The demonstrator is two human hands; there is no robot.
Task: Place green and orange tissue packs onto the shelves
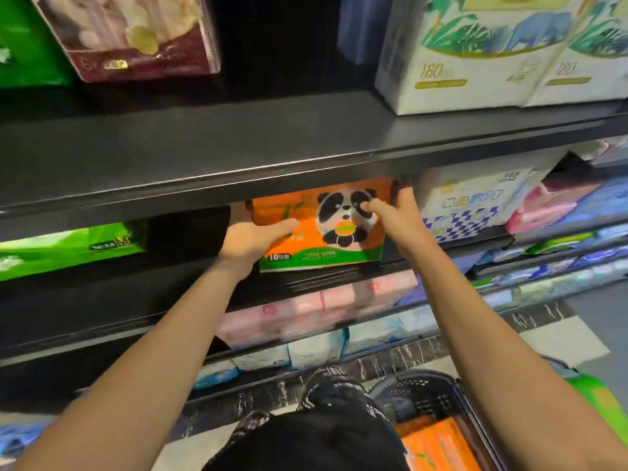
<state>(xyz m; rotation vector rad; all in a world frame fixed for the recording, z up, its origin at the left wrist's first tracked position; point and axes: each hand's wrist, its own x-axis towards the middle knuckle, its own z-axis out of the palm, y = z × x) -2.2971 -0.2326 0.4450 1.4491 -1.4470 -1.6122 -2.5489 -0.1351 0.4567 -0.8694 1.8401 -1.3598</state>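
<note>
Orange panda tissue pack [339, 232] sits at the front edge of the middle shelf [306, 277], upright, face out; its top is cut off by the shelf board above [204, 158]. Left hand [251, 237] grips the pack's left side, thumb across the front, fingers hidden behind it. Right hand [396, 212] grips the upper right corner, thumb on the panda print (remaining fingers wrapped out of sight). Green pack [68, 249] lies well apart toward the shelf's left end, checkered pack [469, 205] just beside on the right. Black basket [428, 399] below holds another orange pack [438, 443], partly cut off.
</note>
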